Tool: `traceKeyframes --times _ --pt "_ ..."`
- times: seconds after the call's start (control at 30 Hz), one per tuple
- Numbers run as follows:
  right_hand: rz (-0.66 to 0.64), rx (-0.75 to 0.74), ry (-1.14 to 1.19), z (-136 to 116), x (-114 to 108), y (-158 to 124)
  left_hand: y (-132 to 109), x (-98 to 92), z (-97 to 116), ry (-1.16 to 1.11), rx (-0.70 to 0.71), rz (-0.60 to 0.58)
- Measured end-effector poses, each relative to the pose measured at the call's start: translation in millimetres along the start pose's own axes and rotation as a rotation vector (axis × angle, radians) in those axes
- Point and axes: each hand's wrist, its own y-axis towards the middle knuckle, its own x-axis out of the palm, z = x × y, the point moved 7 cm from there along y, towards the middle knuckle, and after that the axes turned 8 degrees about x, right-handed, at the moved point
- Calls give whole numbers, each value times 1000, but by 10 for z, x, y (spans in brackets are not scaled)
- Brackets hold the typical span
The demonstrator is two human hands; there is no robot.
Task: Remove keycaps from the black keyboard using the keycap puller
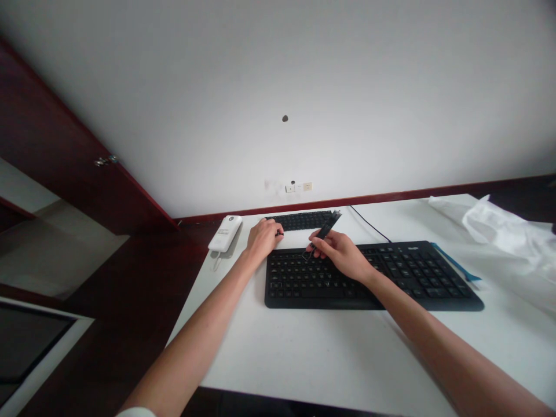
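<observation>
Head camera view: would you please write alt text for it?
A person's right hand holds a narrow black strip above a black keyboard on a white desk, while the left hand rests on a smaller black keyboard behind it.

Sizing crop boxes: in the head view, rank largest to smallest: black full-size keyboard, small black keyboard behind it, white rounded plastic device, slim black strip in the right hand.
1. Black full-size keyboard
2. Small black keyboard
3. White rounded plastic device and slim black strip, held in the right hand: too alike to rank.
</observation>
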Motion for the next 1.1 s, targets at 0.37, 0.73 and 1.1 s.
traceKeyframes --times 0.37,0.73,1.1 --pt "0 5 13 43 -14 6 18 33 -32 4 5 10" --pt "-4 3 0 42 -5 7 -2 49 -25 17 16 24" --pt "1 11 13 61 -14 20 -184 -226 249 -25 19 79"
